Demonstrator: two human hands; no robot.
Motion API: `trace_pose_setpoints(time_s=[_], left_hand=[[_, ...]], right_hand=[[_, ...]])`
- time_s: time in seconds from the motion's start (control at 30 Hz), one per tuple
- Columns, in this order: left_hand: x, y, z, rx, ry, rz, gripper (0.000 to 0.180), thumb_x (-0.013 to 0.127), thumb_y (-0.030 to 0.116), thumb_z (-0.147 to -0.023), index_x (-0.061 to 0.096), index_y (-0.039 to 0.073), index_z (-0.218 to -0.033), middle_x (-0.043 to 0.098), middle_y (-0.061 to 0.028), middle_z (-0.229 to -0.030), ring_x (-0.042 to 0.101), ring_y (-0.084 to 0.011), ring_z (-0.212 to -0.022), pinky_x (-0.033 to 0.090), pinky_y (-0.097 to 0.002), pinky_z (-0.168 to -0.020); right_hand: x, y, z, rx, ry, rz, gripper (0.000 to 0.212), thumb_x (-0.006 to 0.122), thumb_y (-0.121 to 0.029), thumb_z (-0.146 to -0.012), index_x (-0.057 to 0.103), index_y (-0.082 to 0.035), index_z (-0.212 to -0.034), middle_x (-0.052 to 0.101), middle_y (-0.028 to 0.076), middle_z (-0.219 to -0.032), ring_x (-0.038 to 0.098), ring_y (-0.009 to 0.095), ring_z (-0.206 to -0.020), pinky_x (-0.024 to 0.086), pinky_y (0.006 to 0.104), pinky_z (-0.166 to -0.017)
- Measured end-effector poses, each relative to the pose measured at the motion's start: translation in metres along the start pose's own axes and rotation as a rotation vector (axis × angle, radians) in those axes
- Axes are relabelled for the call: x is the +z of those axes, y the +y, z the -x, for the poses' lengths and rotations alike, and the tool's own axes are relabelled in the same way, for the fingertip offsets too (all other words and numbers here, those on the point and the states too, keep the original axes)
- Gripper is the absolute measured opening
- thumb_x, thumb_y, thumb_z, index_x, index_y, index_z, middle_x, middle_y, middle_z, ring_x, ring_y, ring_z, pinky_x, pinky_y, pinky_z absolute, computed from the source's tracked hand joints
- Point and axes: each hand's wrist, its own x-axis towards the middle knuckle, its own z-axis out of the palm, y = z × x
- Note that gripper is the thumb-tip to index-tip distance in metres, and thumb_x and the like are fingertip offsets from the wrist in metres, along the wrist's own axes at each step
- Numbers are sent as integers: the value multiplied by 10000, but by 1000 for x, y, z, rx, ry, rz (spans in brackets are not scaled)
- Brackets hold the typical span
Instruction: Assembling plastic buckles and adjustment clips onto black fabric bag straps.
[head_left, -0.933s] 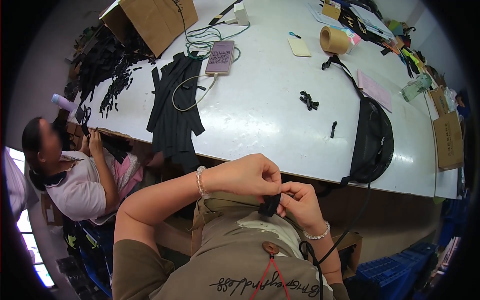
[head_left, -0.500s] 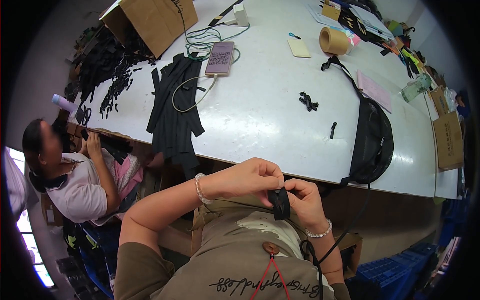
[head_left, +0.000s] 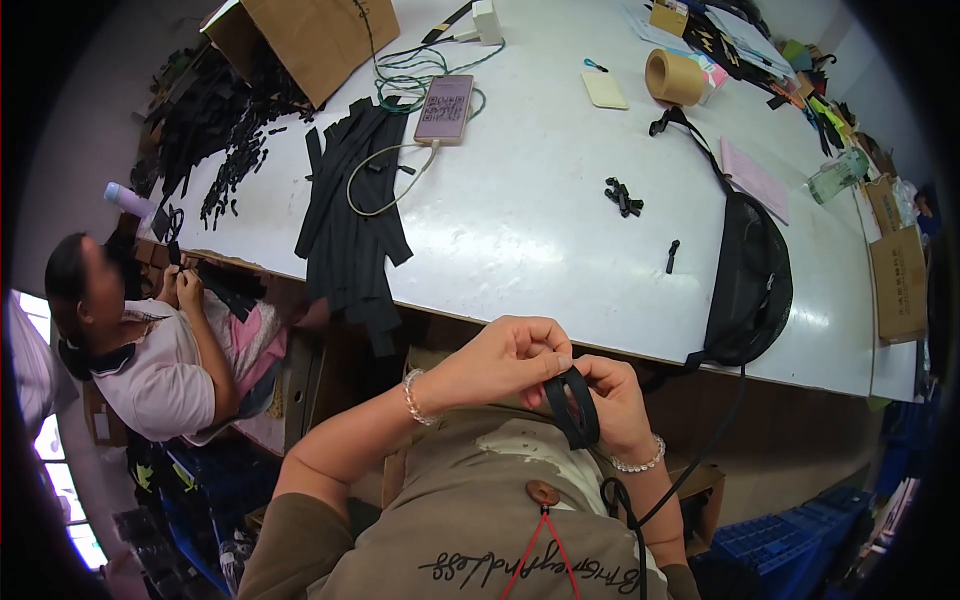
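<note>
Above my lap I hold a black zipper strip (head_left: 574, 412), folded into a loop that hangs down with a gap along its middle. My left hand (head_left: 508, 358) pinches its upper end between thumb and fingers. Close against it, my right hand (head_left: 616, 406) grips the same end from the other side; its fingertips are partly hidden behind the strip. On the white table (head_left: 520, 250) ahead lie a small pile of black zipper sliders (head_left: 624, 198) and a single one (head_left: 672, 257) nearer the edge.
Black strips (head_left: 350, 220) overhang the table edge at left, beside a cabled phone (head_left: 443, 110). A cardboard box (head_left: 320, 50) and a dark heap lie behind. At right are a black waist bag (head_left: 748, 280), a tape roll (head_left: 673, 78) and a bottle (head_left: 838, 176). A co-worker (head_left: 160, 360) sits left.
The zipper strip has spread from a narrow fold into a wider loop with a gap. My left forearm has shifted right. The co-worker's hands have moved slightly.
</note>
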Motion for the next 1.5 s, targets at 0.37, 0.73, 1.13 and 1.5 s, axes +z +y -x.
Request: trace_pose_setpoints(time_s=[0.37,0.73,1.13,1.5], left_hand=[[3,-1,0,-68,-27,54,178,571,158,-903,611,-13,-878,644,-55,-719,612,-78,-559,511,-189,-504],[6,-7,-1,34,-33,171,208,568,238,-921,573,42,-851,584,15,-669,485,-9,-481,365,-133,-436],[15,-11,14,144,-116,147,162,590,191,-907,578,39,-853,546,50,-712,434,-6,-565,354,-160,-504],[20,5,23,92,-53,233,145,644,64,-846,608,13,-976,632,-16,-854,590,-51,-761,488,-194,-694]], right_hand=[[0,2,6,5,-14,58,67,583,-48,-883,612,2,-848,626,-1,-763,551,19,-672,443,160,-584],[8,6,2,-86,38,83,112,605,-93,-886,622,16,-867,636,29,-766,560,47,-651,453,182,-589],[7,-9,17,-421,-65,567,58,643,22,-754,623,4,-805,596,74,-721,572,152,-628,431,258,-559],[12,-10,20,-510,190,611,76,625,16,-789,645,5,-861,633,81,-765,604,166,-671,462,252,-608]])
